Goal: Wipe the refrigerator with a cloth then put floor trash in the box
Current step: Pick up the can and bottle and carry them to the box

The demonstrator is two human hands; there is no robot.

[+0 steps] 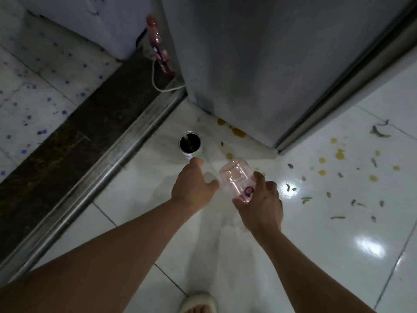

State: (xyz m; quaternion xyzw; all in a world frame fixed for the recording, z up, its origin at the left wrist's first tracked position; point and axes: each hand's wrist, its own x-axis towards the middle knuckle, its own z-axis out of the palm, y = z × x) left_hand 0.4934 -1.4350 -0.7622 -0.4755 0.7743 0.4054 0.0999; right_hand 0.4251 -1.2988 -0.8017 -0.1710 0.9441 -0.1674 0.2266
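The grey refrigerator (259, 64) stands ahead, its lower corner reaching the white tiled floor. An open-topped can (190, 145) stands upright on the floor just left of that corner. My left hand (193, 187) stretches toward the can with relaxed fingers, its fingertips right at the can's lower side and holding nothing. My right hand (261, 206) grips a clear pinkish plastic bottle (238, 179), its base pointing up toward the fridge. No box and no cloth are in view.
Orange stains (339, 154) and green vegetable scraps (338, 217) litter the tiles to the right. A metal door threshold (101, 177) runs diagonally at left. A pink bottle (158, 46) and a white cord sit beside the fridge. A slippered foot (199, 303) shows at the bottom.
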